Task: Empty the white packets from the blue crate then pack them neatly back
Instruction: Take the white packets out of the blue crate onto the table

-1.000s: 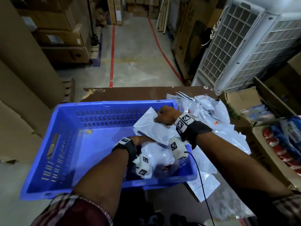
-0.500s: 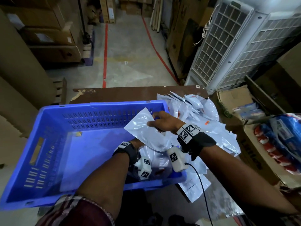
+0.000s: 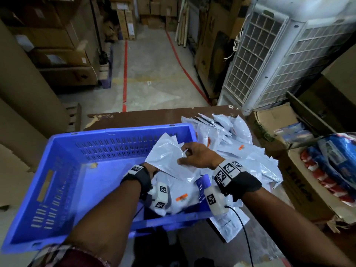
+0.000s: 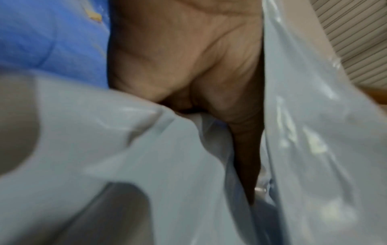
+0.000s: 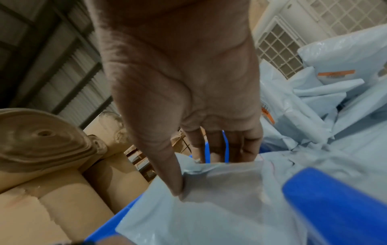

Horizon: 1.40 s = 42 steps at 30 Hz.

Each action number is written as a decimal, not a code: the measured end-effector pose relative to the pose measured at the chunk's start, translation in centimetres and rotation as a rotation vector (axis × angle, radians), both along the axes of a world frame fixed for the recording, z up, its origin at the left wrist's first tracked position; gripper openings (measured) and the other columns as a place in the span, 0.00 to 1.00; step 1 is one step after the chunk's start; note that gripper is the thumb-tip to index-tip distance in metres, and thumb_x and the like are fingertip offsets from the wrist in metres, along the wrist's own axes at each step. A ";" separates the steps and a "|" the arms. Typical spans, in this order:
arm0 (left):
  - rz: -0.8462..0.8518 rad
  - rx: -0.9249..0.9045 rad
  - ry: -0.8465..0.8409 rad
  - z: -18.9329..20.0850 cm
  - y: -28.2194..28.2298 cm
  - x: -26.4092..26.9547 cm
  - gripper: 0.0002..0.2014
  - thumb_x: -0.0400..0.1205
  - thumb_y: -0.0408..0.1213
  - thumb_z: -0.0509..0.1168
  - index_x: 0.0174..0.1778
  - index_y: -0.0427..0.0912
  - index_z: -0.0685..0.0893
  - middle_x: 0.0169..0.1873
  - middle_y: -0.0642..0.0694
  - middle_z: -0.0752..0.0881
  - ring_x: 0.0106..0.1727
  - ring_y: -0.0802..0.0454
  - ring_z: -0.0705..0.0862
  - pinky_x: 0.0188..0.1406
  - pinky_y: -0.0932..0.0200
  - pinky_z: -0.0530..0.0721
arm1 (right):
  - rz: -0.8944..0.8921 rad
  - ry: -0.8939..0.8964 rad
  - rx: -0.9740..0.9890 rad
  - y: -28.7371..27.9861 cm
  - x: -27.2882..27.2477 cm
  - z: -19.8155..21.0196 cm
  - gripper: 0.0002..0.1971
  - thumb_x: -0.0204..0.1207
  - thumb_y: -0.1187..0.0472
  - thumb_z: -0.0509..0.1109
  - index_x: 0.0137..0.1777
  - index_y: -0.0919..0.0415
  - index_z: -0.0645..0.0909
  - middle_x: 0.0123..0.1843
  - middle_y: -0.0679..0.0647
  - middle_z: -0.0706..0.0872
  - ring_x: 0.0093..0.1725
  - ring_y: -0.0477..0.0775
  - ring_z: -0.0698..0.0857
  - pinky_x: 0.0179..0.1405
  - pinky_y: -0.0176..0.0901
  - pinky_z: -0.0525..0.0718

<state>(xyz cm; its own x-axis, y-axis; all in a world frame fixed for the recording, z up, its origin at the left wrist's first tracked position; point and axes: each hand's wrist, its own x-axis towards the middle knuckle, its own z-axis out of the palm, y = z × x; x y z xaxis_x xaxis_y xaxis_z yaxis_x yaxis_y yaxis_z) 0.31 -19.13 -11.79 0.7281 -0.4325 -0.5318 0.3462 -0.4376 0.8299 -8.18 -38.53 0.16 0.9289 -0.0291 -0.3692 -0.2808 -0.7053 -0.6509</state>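
Note:
The blue crate (image 3: 57, 170) sits tilted on the brown table (image 3: 144, 116), its right end holding a few white packets (image 3: 179, 197) with orange labels. My right hand (image 3: 183, 156) pinches a white packet (image 3: 165, 157) by its edge and holds it up over that end. The right wrist view shows the thumb (image 5: 176, 182) pressed on the packet (image 5: 220, 207), beside the crate rim (image 5: 335, 199). My left hand (image 3: 152, 170) reaches in beneath it. In the left wrist view the left hand (image 4: 188, 66) is wedged between packets (image 4: 125, 165), most of its fingers hidden. A pile of packets (image 3: 231, 147) lies right of the crate.
A white grilled cooler unit (image 3: 289, 64) stands behind the table on the right. Open cardboard boxes (image 3: 298, 180) with blue and red bags (image 3: 337, 160) crowd the right side. Large cardboard rolls (image 3: 28, 112) stand on the left. Concrete floor with red lines (image 3: 125, 74) runs ahead.
My right hand has lifted the white packet higher above the crate's right end. The left hand stays low among the packets in the crate.

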 end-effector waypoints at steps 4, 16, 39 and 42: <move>0.105 0.046 0.077 7.2 1.1 -0.2 0.10 0.89 0.30 0.58 0.64 0.37 0.78 0.61 0.38 0.81 0.51 0.46 0.80 0.45 0.62 0.85 | 0.061 -0.014 -0.133 0.0 -0.8 0.2 0.18 0.77 0.48 0.73 0.35 0.44 0.65 0.36 0.41 0.71 0.36 0.45 0.73 0.32 0.34 0.67; -0.085 -0.099 0.027 18.3 1.2 0.1 0.19 0.71 0.30 0.79 0.59 0.39 0.89 0.51 0.41 0.92 0.53 0.43 0.91 0.61 0.46 0.85 | -0.088 -0.164 0.246 -5.1 -6.8 1.1 0.09 0.83 0.45 0.67 0.49 0.49 0.81 0.46 0.48 0.87 0.49 0.50 0.85 0.59 0.51 0.81; -0.241 0.064 -0.121 18.0 -15.5 -1.8 0.30 0.59 0.44 0.84 0.59 0.46 0.88 0.56 0.46 0.91 0.59 0.44 0.88 0.65 0.41 0.84 | -0.759 -0.103 0.541 -16.6 -17.6 -3.7 0.31 0.72 0.30 0.66 0.61 0.54 0.86 0.60 0.52 0.90 0.59 0.56 0.88 0.65 0.62 0.85; -0.283 0.207 -0.161 18.4 -17.3 -2.7 0.36 0.63 0.47 0.82 0.67 0.43 0.80 0.66 0.49 0.81 0.64 0.48 0.82 0.44 0.51 0.84 | -0.749 -0.090 0.597 -16.3 -17.3 -2.6 0.18 0.86 0.45 0.61 0.59 0.56 0.86 0.58 0.55 0.90 0.58 0.57 0.89 0.63 0.60 0.86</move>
<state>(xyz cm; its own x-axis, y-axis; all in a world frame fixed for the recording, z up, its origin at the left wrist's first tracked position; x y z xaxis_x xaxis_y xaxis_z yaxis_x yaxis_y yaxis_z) -2.42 -36.41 6.65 0.6768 -0.5238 -0.5172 0.0602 -0.6608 0.7481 -25.53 -54.86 -2.42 0.7709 -0.4573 -0.4433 -0.4552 0.0912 -0.8857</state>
